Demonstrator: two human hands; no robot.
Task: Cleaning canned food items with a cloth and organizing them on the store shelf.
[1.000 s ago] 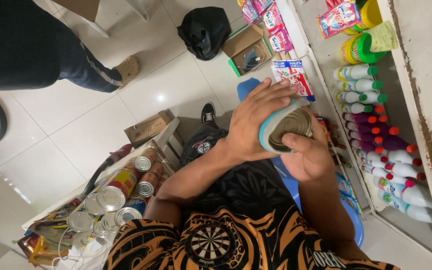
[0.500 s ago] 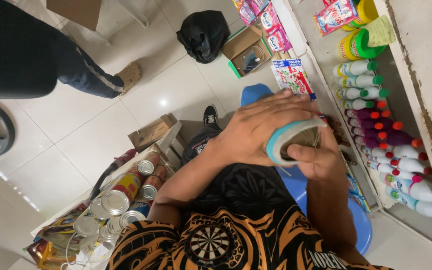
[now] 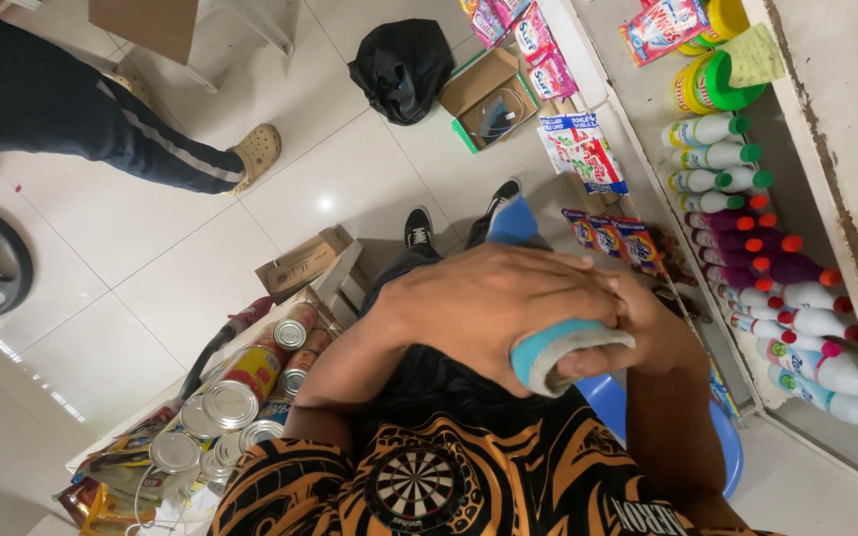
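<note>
Fingers point(image 3: 538, 298) of both hands apparently clasp cloth point(image 3: 558, 349).

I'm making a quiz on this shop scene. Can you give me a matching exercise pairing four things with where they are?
Things:
1. blue-edged cloth
2. black bag
3. tin cans
4. bottles

Places:
A. on the shelf
B. between left hand and right hand
C. on the tiled floor
D. in a box beside the person's left arm

Pairs: 1-B, 2-C, 3-D, 4-A
</note>
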